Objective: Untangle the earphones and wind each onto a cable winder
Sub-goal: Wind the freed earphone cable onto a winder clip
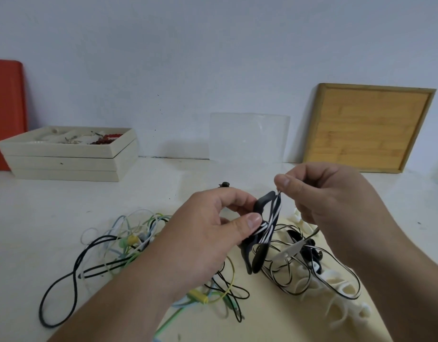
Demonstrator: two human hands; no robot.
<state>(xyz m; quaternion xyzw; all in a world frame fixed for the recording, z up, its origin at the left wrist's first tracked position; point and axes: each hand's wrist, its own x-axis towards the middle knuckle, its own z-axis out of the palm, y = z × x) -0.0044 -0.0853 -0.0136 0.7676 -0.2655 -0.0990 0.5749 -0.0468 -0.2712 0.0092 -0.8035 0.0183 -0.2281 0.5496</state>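
Head view: left hand (213,233) grips black cable winder (258,243), thumb pressing wound black-and-white earphone cable (271,224). Right hand (324,193) pinches that cable's upper end, fingers curled.

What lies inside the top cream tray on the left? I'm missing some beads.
The top cream tray holds dark red beads, pale items and small metal bits. Its near wall hides the bottom; the trays stacked beneath are covered.

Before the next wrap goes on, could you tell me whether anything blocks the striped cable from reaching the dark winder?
Nothing visible does. The left hand holds the dark winder and the right hand pinches the striped cable right against it.
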